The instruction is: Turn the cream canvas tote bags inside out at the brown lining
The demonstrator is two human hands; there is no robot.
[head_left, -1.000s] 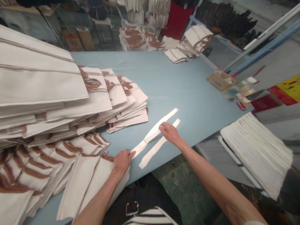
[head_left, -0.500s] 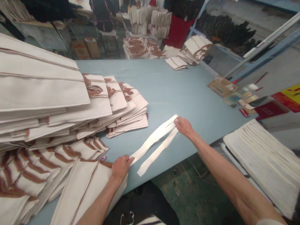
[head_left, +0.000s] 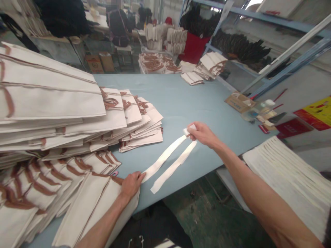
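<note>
A white strip of fabric or tape (head_left: 164, 156) runs across the blue table between my hands. My left hand (head_left: 131, 186) pinches its near end, close to the front edge. Above the tabletop, my right hand (head_left: 203, 133) closes on the far end, where a short piece is folded over in the fingers. A second white length (head_left: 173, 168) trails from under my right hand down to a loose end; whether it is the same strip I cannot tell. Beside my left forearm lies a cream cloth panel (head_left: 85, 203) with a brown edge, partly covered by that arm.
Stacks of cream cloth pieces (head_left: 57, 100) with brown trim fill the table's left side. More bundles (head_left: 192, 78) lie at the far end. A cardboard box (head_left: 239, 102) and a jar stand at the right edge. Layered pale cloth (head_left: 289, 172) is at the right. A person (head_left: 117, 26) sits behind.
My right hand has shifted slightly and turned, folding the far end of the strip in its fingers. The two lengths now lie farther apart. My left hand keeps its pinch. The view has tilted up.
</note>
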